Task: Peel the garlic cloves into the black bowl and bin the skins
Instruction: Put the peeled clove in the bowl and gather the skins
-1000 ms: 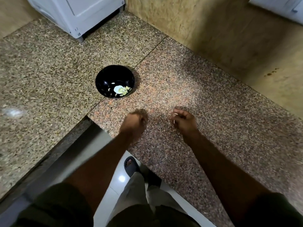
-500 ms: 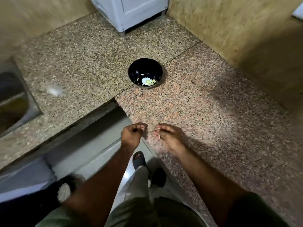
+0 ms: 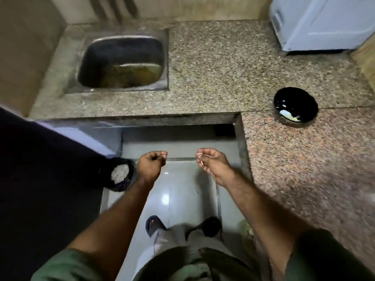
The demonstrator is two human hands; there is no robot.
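Observation:
The black bowl (image 3: 304,102) sits on the granite counter at the right, with pale peeled garlic (image 3: 288,116) inside it. Both my hands hang over the tiled floor, away from the counter. My right hand (image 3: 212,164) pinches small pale scraps of garlic skin (image 3: 200,159) between thumb and fingers. My left hand (image 3: 152,165) is curled into a loose fist; nothing shows inside it. A dark bin (image 3: 119,176) with whitish contents stands on the floor just left of my left hand.
A steel sink (image 3: 121,61) is set into the counter (image 3: 213,74) at the back left. A white appliance (image 3: 324,23) stands at the back right. The counter wraps round the right side (image 3: 304,169). My sandalled feet are on the glossy floor tiles (image 3: 178,191).
The view has swung left from the bowl to the sink and bin. Both hands came off the counter edge and now hang over the floor near the bin, a little further apart.

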